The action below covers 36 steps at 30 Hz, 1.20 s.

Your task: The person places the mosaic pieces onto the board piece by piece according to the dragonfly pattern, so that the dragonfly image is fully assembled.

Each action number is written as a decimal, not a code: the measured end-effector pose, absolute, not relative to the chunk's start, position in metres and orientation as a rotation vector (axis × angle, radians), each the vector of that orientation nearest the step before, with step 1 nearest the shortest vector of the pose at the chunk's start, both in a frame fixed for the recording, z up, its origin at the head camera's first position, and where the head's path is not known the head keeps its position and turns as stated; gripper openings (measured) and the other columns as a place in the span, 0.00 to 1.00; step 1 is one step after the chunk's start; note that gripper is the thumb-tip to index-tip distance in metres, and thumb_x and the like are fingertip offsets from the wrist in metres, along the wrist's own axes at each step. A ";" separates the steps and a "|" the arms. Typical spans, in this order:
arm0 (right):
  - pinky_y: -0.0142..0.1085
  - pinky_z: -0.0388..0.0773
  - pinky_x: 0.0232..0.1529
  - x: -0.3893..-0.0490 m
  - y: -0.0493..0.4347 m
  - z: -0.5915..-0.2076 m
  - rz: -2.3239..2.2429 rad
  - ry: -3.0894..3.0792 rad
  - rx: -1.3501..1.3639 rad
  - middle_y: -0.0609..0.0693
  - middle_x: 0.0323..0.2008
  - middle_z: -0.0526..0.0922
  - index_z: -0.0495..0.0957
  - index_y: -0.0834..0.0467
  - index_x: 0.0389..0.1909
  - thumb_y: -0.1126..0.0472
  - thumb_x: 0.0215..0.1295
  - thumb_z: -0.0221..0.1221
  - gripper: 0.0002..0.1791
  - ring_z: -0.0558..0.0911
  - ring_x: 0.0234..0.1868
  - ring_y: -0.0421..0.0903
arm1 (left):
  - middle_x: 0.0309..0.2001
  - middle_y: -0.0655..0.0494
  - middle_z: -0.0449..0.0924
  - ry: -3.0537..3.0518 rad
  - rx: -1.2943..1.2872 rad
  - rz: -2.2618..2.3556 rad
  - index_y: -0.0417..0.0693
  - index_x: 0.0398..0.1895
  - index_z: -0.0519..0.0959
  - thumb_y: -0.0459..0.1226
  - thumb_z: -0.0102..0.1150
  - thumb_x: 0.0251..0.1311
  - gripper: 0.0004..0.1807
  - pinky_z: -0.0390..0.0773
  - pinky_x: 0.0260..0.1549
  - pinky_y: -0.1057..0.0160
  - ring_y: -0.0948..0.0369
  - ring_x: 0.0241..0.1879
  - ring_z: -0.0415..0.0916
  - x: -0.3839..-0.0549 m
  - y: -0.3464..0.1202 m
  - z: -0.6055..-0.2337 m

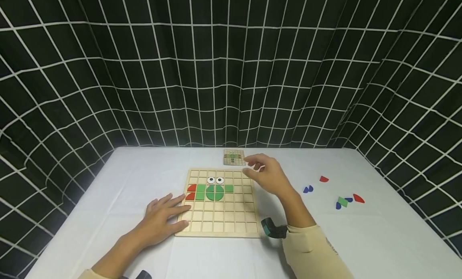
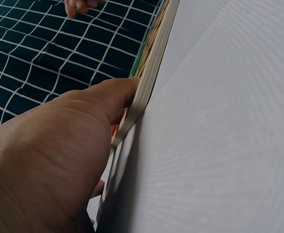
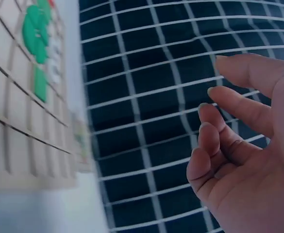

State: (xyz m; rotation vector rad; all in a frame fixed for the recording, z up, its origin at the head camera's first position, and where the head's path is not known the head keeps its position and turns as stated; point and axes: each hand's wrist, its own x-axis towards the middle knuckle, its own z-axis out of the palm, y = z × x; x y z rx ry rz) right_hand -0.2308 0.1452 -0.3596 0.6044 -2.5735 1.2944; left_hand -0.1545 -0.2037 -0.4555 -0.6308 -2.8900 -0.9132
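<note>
A wooden grid board (image 1: 231, 219) lies flat on the table, with my left hand (image 1: 164, 217) resting at its left edge. The fingers are spread, and the thumb (image 2: 120, 92) touches the rim in the left wrist view. Set on the grid are red pieces (image 1: 191, 196), green squares (image 1: 200, 192), a green circle (image 1: 214, 195) of quarter pieces, two white eye pieces (image 1: 211, 180) and one green square (image 1: 229, 188) to its right. My right hand (image 1: 268, 172) hovers over the board's far right corner. Its thumb and forefinger are apart, with nothing between them.
Behind the board lies a small pattern card (image 1: 234, 157) showing a similar figure. Loose pieces lie to the right: red ones (image 1: 323, 178), several blue ones (image 1: 311, 188) and a green one (image 1: 343, 201). A black curtain with white grid lines (image 1: 231, 70) surrounds the white table (image 1: 379, 239).
</note>
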 end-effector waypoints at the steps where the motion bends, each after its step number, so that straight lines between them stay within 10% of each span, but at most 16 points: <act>1: 0.51 0.82 0.49 -0.227 0.149 -0.355 1.288 -2.558 0.601 0.61 0.49 0.88 0.86 0.68 0.57 0.65 0.69 0.69 0.17 0.82 0.47 0.56 | 0.77 0.45 0.73 -2.891 -0.630 -0.914 0.50 0.65 0.87 0.51 0.72 0.69 0.26 0.46 0.70 0.21 0.31 0.78 0.58 -0.154 -0.204 -0.456; 27: 0.25 0.73 0.43 -0.167 0.268 -0.330 1.148 -2.114 0.772 0.42 0.47 0.83 0.84 0.73 0.55 0.89 0.52 0.66 0.27 0.75 0.44 0.44 | 0.77 0.45 0.72 -2.890 -0.635 -0.903 0.51 0.65 0.88 0.52 0.72 0.69 0.26 0.46 0.70 0.21 0.31 0.78 0.58 -0.156 -0.205 -0.457; 36: 0.19 0.71 0.46 -0.164 0.324 -0.347 1.057 -2.232 0.458 0.34 0.49 0.80 0.82 0.73 0.59 0.86 0.63 0.61 0.23 0.73 0.47 0.39 | 0.77 0.45 0.72 -2.897 -0.635 -0.912 0.50 0.65 0.87 0.52 0.72 0.69 0.26 0.46 0.71 0.21 0.31 0.78 0.57 -0.155 -0.205 -0.457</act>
